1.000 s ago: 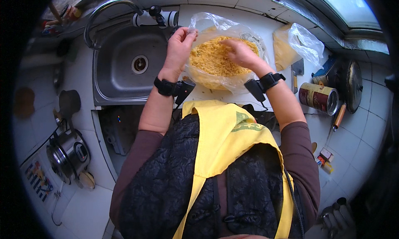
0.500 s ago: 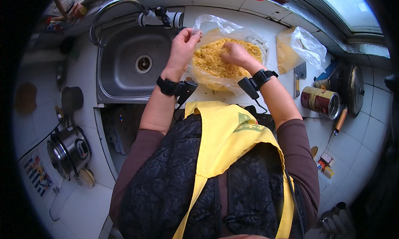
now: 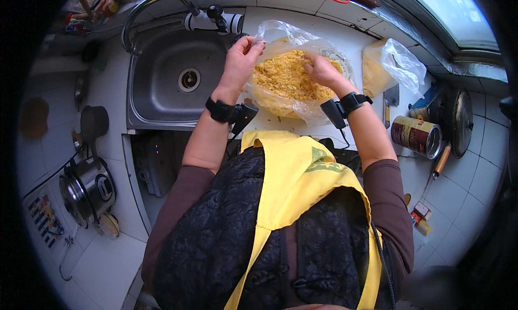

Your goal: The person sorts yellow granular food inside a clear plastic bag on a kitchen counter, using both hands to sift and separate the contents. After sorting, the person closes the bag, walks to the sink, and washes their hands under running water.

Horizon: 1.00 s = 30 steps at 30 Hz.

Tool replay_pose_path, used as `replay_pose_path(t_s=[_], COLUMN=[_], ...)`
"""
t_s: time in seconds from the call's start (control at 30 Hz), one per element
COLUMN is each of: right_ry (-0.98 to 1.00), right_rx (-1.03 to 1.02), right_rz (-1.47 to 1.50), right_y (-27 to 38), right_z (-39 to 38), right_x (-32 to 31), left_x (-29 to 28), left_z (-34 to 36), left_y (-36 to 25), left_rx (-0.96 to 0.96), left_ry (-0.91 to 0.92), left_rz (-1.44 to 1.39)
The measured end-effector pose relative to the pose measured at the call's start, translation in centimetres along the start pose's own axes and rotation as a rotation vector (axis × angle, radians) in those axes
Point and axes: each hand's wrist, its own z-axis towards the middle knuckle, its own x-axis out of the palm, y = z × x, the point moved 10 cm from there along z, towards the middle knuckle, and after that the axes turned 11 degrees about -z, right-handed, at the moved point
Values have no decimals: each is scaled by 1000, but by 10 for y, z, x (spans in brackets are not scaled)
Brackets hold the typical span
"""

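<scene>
A clear plastic bag (image 3: 288, 32) lies open on the counter, filled with a loose, yellow, crumbly food (image 3: 286, 75). My left hand (image 3: 241, 62) pinches the bag's left rim between thumb and fingers, beside the sink. At the right part of the yellow food, my right hand (image 3: 322, 71) reaches into the bag with its fingers curled down at the crumbs. The fingertips are partly hidden, so what they hold cannot be made out. Both wrists carry black strapped devices.
The steel sink (image 3: 162, 102) with a curved faucet (image 3: 145, 5) is left of the bag. To the right are another plastic bag (image 3: 399, 67), a cleaver (image 3: 389, 100), a tin can (image 3: 415, 135) and a dark lid (image 3: 461, 124). An electric cooker (image 3: 89, 194) stands far left.
My right hand has moved slightly right across the yellow food. My left hand keeps its pinch on the bag's rim. The view has shifted a little.
</scene>
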Motion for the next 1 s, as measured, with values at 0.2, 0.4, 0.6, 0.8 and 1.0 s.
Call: replay_pose_path(t_s=[0.2, 0.4, 0.6, 0.8, 1.0], right_ry=[-78, -95, -23, 65, 164], right_rx=[-11, 103, 46, -296, -142], right_rz=[17, -212, -393, -190, -119], right_y=[-3, 3, 36, 87, 45], right_z=[-8, 5, 21, 23, 14], right_x=[-24, -22, 11, 43, 23], left_x=[5, 7, 8, 7, 1], left_z=[4, 1, 1, 4, 1], left_y=[0, -4, -4, -4, -6], left_rx=[34, 47, 57, 60, 61], left_ry=[3, -5, -9, -15, -29], left_rz=[-49, -33, -42, -53, -38])
